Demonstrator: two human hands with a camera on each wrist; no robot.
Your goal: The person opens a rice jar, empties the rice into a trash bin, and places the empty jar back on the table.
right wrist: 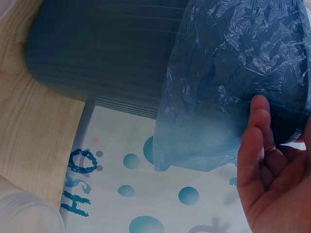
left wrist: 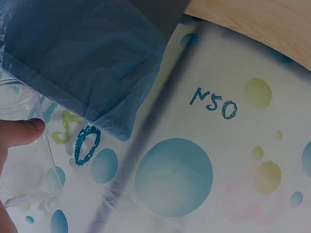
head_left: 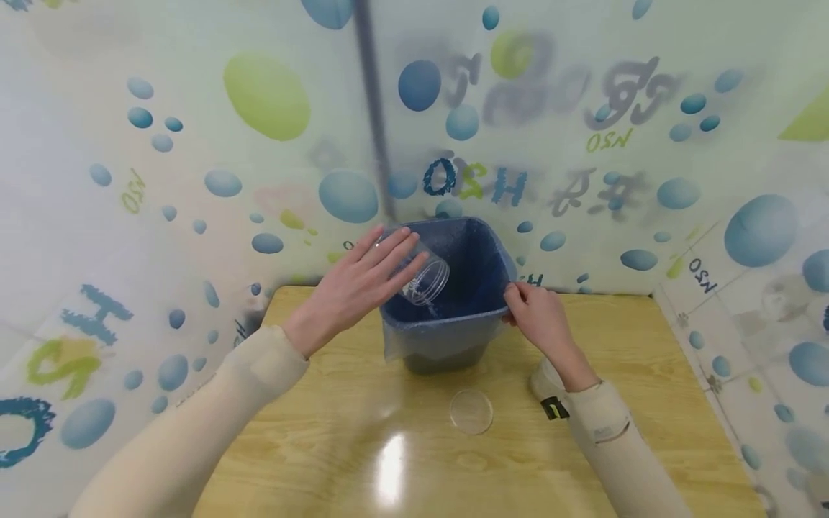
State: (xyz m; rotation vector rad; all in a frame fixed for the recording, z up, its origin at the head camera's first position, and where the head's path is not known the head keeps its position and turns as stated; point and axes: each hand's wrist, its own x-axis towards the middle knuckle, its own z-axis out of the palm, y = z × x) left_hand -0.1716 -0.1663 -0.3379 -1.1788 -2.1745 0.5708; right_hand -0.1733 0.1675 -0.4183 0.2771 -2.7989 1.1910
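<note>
My left hand (head_left: 359, 284) grips a clear plastic jar (head_left: 429, 282), tilted with its open mouth down inside a dark blue bin (head_left: 447, 361). In the left wrist view the thumb presses the side of the jar (left wrist: 31, 167), beside the bin liner (left wrist: 87, 63). A pale streak shows just below the jar's mouth. The thin blue liner is folded over the bin's rim. My right hand (head_left: 540, 316) pinches the rim and liner at the bin's right corner. From the right wrist, the fingers are curled at the crinkled liner (right wrist: 209, 97).
A clear round lid (head_left: 471, 412) lies flat on the wooden table (head_left: 324, 432) in front of the bin. Under my right forearm stands a pale container (head_left: 542, 380) with a black label. Printed curtains or sheets (head_left: 259, 180) surround the table behind and at both sides.
</note>
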